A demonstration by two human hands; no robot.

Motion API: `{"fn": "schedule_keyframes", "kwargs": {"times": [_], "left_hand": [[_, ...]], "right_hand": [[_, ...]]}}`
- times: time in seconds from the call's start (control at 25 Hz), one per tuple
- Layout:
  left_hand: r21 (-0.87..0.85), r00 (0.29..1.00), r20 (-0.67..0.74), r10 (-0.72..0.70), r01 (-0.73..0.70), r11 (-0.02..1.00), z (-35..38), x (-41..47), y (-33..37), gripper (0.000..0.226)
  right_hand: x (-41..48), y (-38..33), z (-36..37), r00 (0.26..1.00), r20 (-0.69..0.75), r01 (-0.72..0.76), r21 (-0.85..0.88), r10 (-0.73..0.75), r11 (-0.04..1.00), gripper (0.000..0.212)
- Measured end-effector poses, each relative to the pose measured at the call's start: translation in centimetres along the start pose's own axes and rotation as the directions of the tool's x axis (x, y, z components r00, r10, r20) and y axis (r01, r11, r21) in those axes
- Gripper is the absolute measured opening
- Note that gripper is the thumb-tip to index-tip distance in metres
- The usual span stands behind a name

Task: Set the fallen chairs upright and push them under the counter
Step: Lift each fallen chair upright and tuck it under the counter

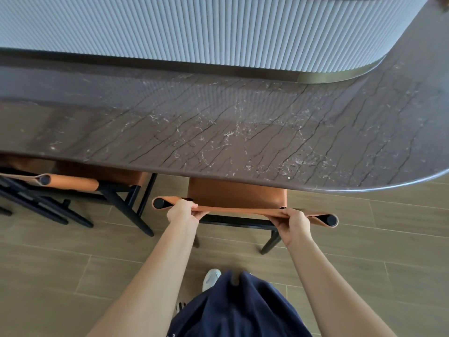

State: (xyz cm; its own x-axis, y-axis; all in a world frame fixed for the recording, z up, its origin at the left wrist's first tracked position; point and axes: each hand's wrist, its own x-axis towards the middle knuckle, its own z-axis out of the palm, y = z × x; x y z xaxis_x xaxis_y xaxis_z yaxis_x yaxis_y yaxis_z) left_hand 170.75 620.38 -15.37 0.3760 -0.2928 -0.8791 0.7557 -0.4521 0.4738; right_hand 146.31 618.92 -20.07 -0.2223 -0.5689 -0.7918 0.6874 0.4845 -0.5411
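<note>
The chair (237,194) stood upright, its seat partly beneath the worktop (218,132). The left hand (183,211) and right hand (290,221) each gripped its backrest, which ran crosswise, parallel to the worktop's edge, both equally near.

- A bar or dining corner; home or café, I cannot tell.
- Long curved counter (243,122) of dark veined stone, backed by a pale ribbed panel (194,27).
- A tan leather chair (238,193) and a second chair (116,177) partly beneath it; wood-look floor (364,239).
</note>
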Motion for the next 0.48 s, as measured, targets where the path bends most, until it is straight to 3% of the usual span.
{"fn": "schedule_keyframes", "kwargs": {"times": [0.28,0.48], "left_hand": [[0.041,0.996,0.082,0.027,-0.03,0.999,-3.4,3.5,6.3,0.023],[0.07,0.993,0.117,0.02,-0.028,0.997,-3.4,5.2,7.7,0.04]], "right_hand": [[-1.4,4.9,5.1,0.998,0.068,-0.016,0.047,0.013,0.999,0.029],[-0.5,5.5,6.4,0.999,0.033,0.005,0.028,-0.006,1.0,0.018]]}}
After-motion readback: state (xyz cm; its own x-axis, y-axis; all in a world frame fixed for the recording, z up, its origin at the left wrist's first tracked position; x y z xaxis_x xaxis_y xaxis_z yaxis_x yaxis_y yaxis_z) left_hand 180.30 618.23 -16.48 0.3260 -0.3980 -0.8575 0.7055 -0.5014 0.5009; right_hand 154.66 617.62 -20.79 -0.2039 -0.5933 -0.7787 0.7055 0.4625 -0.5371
